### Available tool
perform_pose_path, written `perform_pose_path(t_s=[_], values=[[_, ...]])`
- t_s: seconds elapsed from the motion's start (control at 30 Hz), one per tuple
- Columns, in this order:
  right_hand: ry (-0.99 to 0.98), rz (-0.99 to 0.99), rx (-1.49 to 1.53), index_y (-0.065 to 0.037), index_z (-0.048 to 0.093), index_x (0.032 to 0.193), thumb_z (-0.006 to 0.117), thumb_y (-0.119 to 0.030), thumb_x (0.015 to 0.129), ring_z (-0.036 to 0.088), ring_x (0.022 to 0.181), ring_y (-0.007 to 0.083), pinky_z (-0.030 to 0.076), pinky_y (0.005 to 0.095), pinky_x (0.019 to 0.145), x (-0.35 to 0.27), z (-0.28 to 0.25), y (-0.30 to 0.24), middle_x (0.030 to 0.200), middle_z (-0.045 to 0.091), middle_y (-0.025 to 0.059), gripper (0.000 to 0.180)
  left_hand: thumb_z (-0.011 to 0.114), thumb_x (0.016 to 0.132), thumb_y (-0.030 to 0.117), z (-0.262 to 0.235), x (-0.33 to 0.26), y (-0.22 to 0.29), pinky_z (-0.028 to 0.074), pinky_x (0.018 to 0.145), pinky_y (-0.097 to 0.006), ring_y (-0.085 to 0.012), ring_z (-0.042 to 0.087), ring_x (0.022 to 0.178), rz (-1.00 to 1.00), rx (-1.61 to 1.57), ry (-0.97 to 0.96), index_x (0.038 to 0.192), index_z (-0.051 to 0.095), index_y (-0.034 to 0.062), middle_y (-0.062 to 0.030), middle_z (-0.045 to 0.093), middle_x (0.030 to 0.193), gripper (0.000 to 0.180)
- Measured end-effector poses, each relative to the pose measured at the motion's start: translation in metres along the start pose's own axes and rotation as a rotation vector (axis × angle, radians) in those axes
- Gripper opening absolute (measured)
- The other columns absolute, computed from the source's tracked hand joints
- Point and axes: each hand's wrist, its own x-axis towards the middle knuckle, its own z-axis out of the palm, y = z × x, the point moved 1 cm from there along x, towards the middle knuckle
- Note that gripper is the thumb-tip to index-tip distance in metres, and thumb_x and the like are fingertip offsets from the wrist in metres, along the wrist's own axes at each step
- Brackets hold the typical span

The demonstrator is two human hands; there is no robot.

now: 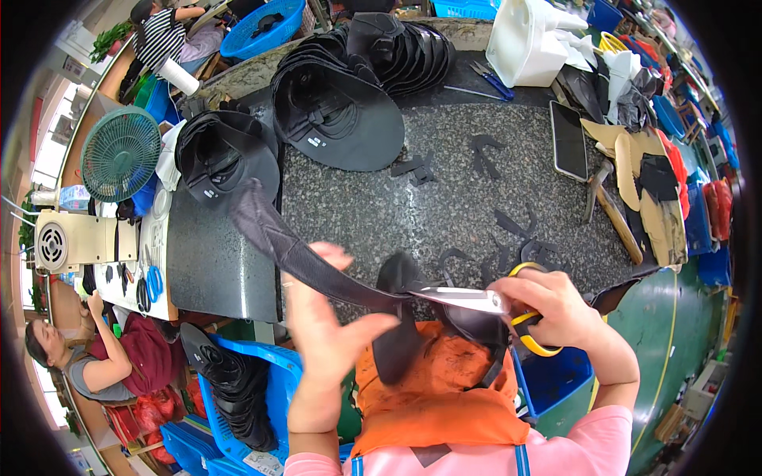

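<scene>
Left hand [321,325] open, thumb spread well away from the fingers, palm behind a long curved black piece [309,266] that crosses in front of it, its far end blurred over the table [357,214]; cannot tell whether the fingers touch it. Right hand [556,305] closed round the yellow-handled scissors [468,299], blade tips at the piece's near end, contact unclear. Left fingers partly hidden by the piece, whose near end merges with dark, blurred material above the orange apron [444,412].
</scene>
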Motion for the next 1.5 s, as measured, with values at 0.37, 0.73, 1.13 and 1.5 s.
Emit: perform_pose_path(t_s=[0.37, 0.73, 1.13, 1.5], values=[[0.188, -0.320, -0.482, -0.008, 0.061, 0.119, 0.076, -0.010, 0.060, 0.048, 0.051, 0.0158, 0.039, 0.0322, 0.045, 0.002, 0.000, 0.003, 0.067, 0.037, 0.0004, 0.061, 0.027, 0.094, 0.072, -0.002, -0.011, -0.036, 0.056, 0.071, -0.054, -0.0510, 0.067, 0.081, -0.945, -1.757, -0.851, 0.113, 0.058, -0.0179, -0.0401, 0.063, 0.094, 0.097], [0.189, -0.191, -0.398, -0.010, 0.062, 0.117, 0.076, -0.013, 0.055, 0.048, 0.056, 0.0210, 0.039, 0.0351, 0.050, 0.009, -0.015, -0.007, 0.071, 0.041, 0.0025, 0.063, 0.061, 0.091, 0.005, -0.003, -0.013, 0.027, 0.059, 0.063, -0.042, -0.0344, 0.071, 0.068, -0.773, -0.958, -0.512, 0.116, 0.056, -0.0101, -0.0250, 0.069, 0.099, 0.030], [0.186, -0.182, -0.885, -0.014, 0.067, 0.114, 0.069, -0.021, 0.064, 0.046, 0.058, 0.0174, 0.037, 0.0313, 0.052, 0.010, -0.056, -0.059, 0.071, 0.037, 0.0013, 0.050, 0.045, 0.100, 0.002, 0.017, -0.026, 0.041, 0.058, 0.079, -0.034, -0.0240, 0.071, 0.091, -0.376, -0.623, -0.626, 0.122, 0.048, -0.0085, -0.0224, 0.070, 0.101, 0.024], [0.234, -0.211, -0.959, -0.013, 0.068, 0.112, 0.072, -0.016, 0.065, 0.044, 0.055, 0.0163, 0.037, 0.0310, 0.050, -0.003, -0.059, -0.045, 0.069, 0.033, 0.0006, 0.047, 0.074, 0.061, 0.003, -0.030, 0.023, 0.040, 0.052, 0.087, -0.038, -0.0280, 0.066, 0.097, 0.015, 0.045, -0.150, 0.101, 0.070, 0.0006, -0.0160, 0.069, 0.106, 0.041]])
